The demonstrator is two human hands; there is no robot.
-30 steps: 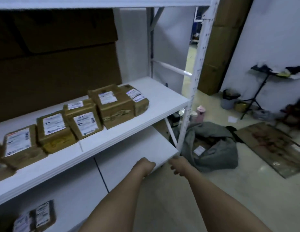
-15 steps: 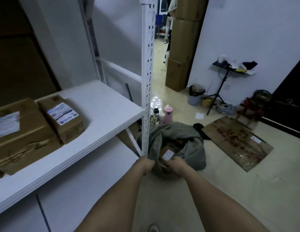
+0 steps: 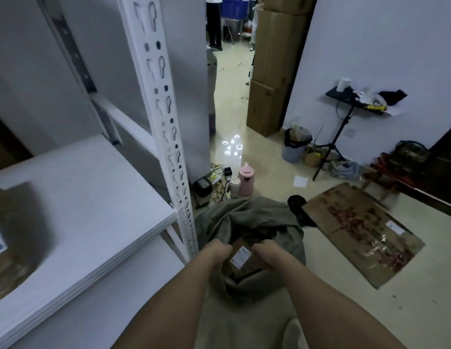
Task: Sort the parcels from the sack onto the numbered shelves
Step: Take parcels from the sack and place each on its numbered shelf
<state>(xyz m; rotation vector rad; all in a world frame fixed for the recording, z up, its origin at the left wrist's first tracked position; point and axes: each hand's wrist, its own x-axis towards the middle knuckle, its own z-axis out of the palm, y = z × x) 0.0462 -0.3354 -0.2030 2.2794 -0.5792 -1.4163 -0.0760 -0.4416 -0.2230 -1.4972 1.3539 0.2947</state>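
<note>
Down at the lower middle of the frame, a brown parcel [image 3: 244,258] with a white label lies in the open mouth of the grey sack [image 3: 254,222] on the floor, and my left hand [image 3: 217,250] and right hand [image 3: 266,251] reach in on either side of it, fingers curled downward; whether they grip the parcel or the cloth I cannot tell. Just left of the sack stands the white shelf post [image 3: 166,127], with a shelf board [image 3: 88,197] filling the left side and another parcel [image 3: 13,222] at the far left edge, while a flattened cardboard sheet [image 3: 358,230] lies on the floor to the right.
</note>
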